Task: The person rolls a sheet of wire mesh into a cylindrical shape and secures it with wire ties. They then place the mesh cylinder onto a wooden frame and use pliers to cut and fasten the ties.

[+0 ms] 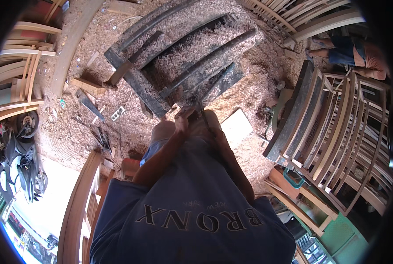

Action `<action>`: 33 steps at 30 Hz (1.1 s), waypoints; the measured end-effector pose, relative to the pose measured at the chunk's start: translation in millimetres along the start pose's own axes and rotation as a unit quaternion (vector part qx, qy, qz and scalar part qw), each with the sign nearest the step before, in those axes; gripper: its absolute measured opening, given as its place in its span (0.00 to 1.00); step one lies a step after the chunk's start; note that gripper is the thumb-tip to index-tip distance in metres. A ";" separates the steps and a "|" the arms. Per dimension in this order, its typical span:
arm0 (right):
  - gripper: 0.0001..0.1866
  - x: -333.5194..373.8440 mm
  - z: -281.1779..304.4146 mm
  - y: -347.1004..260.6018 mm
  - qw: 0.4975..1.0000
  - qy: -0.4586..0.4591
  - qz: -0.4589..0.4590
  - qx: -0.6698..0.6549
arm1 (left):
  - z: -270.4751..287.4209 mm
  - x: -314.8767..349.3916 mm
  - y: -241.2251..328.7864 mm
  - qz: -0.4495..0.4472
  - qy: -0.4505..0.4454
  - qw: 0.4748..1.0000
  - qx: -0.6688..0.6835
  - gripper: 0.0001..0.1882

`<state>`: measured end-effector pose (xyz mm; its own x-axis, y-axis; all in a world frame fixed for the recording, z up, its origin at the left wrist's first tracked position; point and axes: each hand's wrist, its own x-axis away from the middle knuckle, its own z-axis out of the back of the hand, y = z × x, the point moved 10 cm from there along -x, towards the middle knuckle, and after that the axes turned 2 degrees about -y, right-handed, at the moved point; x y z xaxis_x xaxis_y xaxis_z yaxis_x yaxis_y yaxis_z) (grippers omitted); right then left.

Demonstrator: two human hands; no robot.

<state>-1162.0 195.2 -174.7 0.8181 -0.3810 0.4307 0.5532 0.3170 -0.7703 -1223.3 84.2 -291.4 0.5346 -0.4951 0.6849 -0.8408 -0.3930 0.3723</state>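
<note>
My left hand [183, 118] is in front of my lap, fingers bent and closed around something dark and small that I cannot make out. Just to its right, my right hand [215, 131] is closed on the lower end of a dark, narrow tool [202, 113], which points away from me; its kind is not clear. Both hands are close to the near edge of a low, dark wooden frame [137, 91] with curved slats, strewn with wood shavings. A pale flat board [237, 126] lies on the floor to the right of my knees.
Around the frame, shavings cover the floor. At left lie a saw-like tool [90, 104], a white power strip [118, 113] and a wood block [87, 86]. Slatted wooden frames [337, 132] stand at right, a motorbike [22, 163] at far left. Another person [343, 55] is at upper right.
</note>
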 end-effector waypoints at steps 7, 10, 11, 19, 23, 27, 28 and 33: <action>0.09 17.7 -6.1 25.3 0.997 -0.008 0.077 -0.027 | 8.9 -3.2 -0.5 -0.019 0.098 0.994 -0.042 0.12; 0.13 24.3 2.2 48.4 0.999 -0.028 0.006 -0.038 | -11.7 -2.7 15.4 -0.156 0.034 0.965 -0.209 0.15; 0.15 25.2 8.4 50.0 0.999 -0.020 0.013 -0.035 | -33.3 8.4 29.9 -0.281 -0.029 0.905 -0.318 0.23; 0.09 7.5 16.2 52.5 0.994 -0.025 0.096 -0.042 | -27.1 -7.5 20.5 -0.215 -0.014 0.906 -0.363 0.23; 0.08 0.7 14.4 33.0 0.982 -0.012 0.188 0.008 | -50.5 12.9 31.7 -0.244 -0.011 0.750 -0.614 0.23; 0.10 -0.4 7.1 32.1 0.995 -0.022 0.100 0.004 | -63.2 30.1 36.8 -0.277 -0.066 0.729 -0.622 0.22; 0.10 8.7 4.8 32.9 0.997 -0.028 0.065 0.001 | -74.0 47.8 34.8 -0.337 -0.103 0.671 -0.653 0.22; 0.13 16.7 -1.9 46.7 0.996 -0.064 -0.060 -0.028 | -39.8 27.8 20.4 -0.164 -0.062 0.808 -0.562 0.23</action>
<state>-1122.7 201.9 -204.4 0.7616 -0.2988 0.5751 0.6419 0.2254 -0.7329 -1228.9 93.3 -239.9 0.6897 -0.6089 0.3920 -0.1608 0.3990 0.9027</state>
